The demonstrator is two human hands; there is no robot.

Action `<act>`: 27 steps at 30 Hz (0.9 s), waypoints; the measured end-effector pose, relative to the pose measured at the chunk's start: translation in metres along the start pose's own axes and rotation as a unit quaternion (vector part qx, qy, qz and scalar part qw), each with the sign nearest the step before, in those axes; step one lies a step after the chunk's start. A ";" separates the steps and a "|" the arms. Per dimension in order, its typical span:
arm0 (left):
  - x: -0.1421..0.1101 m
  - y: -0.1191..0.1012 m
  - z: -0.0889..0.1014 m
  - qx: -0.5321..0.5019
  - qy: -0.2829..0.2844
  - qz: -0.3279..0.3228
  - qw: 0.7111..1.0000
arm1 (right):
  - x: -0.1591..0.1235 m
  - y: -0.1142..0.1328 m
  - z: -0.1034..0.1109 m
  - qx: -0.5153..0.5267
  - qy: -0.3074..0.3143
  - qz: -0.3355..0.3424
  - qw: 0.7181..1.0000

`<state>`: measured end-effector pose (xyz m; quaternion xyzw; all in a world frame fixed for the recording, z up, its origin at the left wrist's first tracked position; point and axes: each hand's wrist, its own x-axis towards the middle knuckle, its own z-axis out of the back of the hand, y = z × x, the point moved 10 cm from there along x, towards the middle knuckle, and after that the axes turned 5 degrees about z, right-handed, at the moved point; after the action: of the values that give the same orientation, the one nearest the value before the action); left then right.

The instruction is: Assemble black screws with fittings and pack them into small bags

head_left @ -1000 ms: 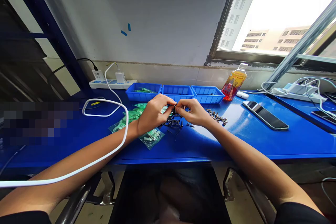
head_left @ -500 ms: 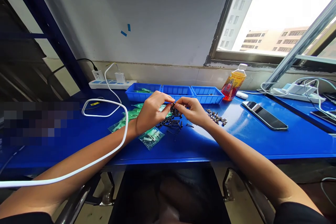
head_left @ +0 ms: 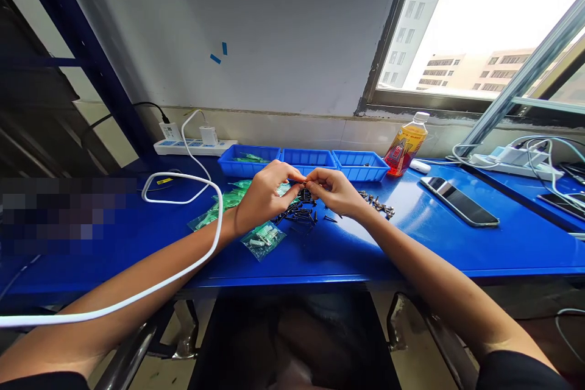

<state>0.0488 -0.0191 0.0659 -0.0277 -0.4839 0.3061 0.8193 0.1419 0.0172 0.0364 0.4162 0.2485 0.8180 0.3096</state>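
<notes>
My left hand and my right hand meet fingertip to fingertip above the blue table. Both are closed in a pinch; whatever is between the fingers is too small and too hidden to name. Beneath them lies a pile of black screws, with a few strays to its right. Shorter metal fasteners are scattered beyond my right wrist. Close to my left wrist rests a small clear bag of pale green plugs, and more green bags are partly covered by my left hand and forearm.
Three blue bins stand in a row behind my hands. A drink bottle and a phone are on the right. A white cable loops across my left forearm from a power strip.
My fingertips have drawn slightly closer together, and the dark piece seen between them earlier is now mostly hidden. Otherwise the table looks the same.
</notes>
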 end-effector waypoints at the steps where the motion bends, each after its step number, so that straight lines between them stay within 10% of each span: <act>1: 0.001 0.003 0.000 -0.010 0.003 0.015 1.000 | 0.000 0.000 0.000 0.000 0.002 -0.001 1.000; 27: -0.001 0.032 -0.013 -0.095 0.012 0.118 0.988 | -0.001 -0.019 -0.013 0.143 0.049 -0.105 0.983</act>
<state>0.0439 0.0094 0.0479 -0.1663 -0.4941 0.3531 0.7769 0.1374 0.0275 0.0163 0.3875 0.4202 0.7562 0.3185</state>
